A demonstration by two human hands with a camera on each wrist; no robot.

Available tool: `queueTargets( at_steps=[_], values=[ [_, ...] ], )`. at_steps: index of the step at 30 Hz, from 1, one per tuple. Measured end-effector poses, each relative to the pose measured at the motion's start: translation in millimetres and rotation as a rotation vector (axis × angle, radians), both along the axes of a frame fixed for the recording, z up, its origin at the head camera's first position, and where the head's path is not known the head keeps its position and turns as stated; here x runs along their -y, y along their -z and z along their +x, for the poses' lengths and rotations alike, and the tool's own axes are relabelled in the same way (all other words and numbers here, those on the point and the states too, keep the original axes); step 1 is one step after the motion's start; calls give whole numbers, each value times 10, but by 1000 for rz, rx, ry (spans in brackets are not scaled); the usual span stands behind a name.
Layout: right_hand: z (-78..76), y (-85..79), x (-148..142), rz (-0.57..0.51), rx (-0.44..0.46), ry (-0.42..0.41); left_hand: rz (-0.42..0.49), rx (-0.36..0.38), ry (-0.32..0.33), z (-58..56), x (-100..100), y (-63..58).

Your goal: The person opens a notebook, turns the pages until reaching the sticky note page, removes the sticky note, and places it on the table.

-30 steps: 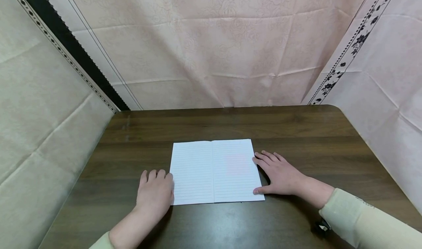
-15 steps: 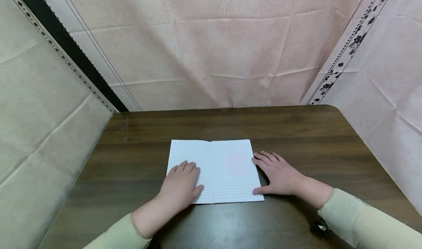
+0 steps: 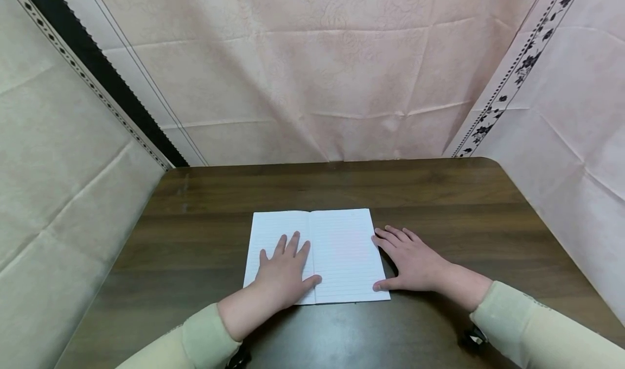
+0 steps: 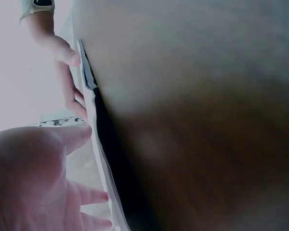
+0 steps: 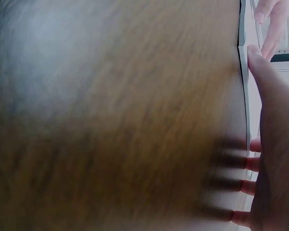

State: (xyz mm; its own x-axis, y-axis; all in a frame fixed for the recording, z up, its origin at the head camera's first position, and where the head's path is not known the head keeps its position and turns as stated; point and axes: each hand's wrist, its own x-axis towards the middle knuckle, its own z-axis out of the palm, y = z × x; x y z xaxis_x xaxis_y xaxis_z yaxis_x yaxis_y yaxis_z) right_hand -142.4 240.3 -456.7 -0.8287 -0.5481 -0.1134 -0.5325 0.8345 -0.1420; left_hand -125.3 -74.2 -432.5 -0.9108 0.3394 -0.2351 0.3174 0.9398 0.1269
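An open notebook (image 3: 344,255) with lined white pages lies flat on the brown wooden table (image 3: 415,190). My left hand (image 3: 283,277) rests spread on its left page, with the thumb reaching just past the centre fold. In the left wrist view the fingertips (image 4: 102,197) of that hand meet the page, seen nearly edge-on. At the right edge of the notebook my right hand (image 3: 415,260) lies with fingers extended. Its thumb (image 5: 254,55) touches the lower right corner of the page, and the other fingertips reach the side edge and the table.
Light patterned cloth (image 3: 312,87) hangs behind the table, with more cloth on the left (image 3: 63,195) and right (image 3: 581,114). A dark band (image 3: 107,65) runs down the left corner. Dark devices sit under both sleeves.
My left hand has moved right from the notebook's left edge onto the left page, and its fingers have spread. The right hand stays in place.
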Motion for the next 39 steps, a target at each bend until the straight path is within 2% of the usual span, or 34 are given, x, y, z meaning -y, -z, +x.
queueTargets(
  at_steps=[9, 22, 27, 33, 39],
  values=[
    [6, 21, -20, -4, -11, -1, 3, 35, -8, -11, -12, 65],
    [3, 15, -32, -20, -9, -7, -6, 86, -18, -32, -20, 58],
    [-8, 27, -40, -15, -23, -15, -8, 87, -17, -35, -18, 45],
    [-1, 49, -35, -40, -81, -38, -11, 77, 1, -20, -7, 26],
    [3, 67, -22, -38, -86, -19, -17, 79, 6, -20, -12, 12]
  ],
)
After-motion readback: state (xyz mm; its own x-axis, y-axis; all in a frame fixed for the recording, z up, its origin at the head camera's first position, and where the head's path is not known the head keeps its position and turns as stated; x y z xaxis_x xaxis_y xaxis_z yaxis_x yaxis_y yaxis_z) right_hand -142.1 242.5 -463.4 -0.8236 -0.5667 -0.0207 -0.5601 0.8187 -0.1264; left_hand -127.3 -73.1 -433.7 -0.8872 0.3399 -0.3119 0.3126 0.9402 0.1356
